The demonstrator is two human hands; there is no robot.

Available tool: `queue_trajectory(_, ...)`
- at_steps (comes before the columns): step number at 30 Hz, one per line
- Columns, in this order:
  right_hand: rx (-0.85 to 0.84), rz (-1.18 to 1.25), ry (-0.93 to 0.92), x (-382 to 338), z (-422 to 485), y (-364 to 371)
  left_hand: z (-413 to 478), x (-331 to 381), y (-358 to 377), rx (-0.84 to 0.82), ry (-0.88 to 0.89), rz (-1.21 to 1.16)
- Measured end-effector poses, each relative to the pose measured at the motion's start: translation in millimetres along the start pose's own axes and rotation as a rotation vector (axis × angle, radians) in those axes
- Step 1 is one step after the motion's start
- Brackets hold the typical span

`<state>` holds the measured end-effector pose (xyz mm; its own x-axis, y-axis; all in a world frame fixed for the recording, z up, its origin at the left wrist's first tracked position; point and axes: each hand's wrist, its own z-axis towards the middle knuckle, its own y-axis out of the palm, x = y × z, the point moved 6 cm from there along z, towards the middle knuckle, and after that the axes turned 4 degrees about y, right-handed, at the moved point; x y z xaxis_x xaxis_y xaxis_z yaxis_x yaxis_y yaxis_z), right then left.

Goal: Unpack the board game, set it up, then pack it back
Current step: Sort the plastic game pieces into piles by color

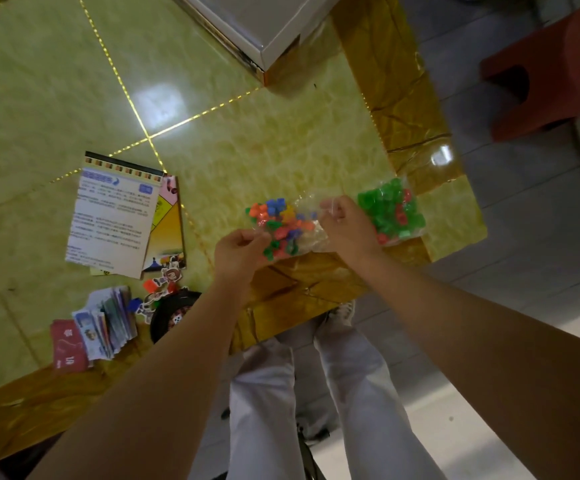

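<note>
A clear plastic bag of mixed coloured game pieces (280,225) is held just above the table's near edge. My left hand (238,252) pinches its left end and my right hand (345,225) pinches its right end. A second clear bag, filled with green and a few red pieces (392,209), lies on the table right of my right hand. The folded game board (167,230) lies to the left with a white rules sheet (112,216) on top of it.
A fanned stack of cards and paper money (105,323) and a red card deck (68,344) sit at the near left, next to cardboard character tokens (164,282) and a dark round dish with dice (174,317). A white box (264,26) stands at the back. A red stool (551,74) is on the floor.
</note>
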<state>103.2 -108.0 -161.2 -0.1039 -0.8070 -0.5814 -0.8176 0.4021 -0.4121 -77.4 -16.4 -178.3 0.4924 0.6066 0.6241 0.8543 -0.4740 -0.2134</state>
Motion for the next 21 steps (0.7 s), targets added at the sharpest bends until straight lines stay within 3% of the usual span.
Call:
queue_trajectory(9,0.049,-0.177,-0.042,-29.7,-22.5,3.8,-26.0,34.5,-24.4,0.049,0.074,-0.075)
queue_trajectory(14,-0.312,-0.114,-0.123,-52.0,-53.1,35.3,-37.7,51.5,-22.3,0.0,0.109,-0.049)
queue_trajectory(21,-0.105,-0.204,-0.226,-70.0,-54.9,26.9,-49.7,64.9,-11.2,-0.191,0.005,-0.244)
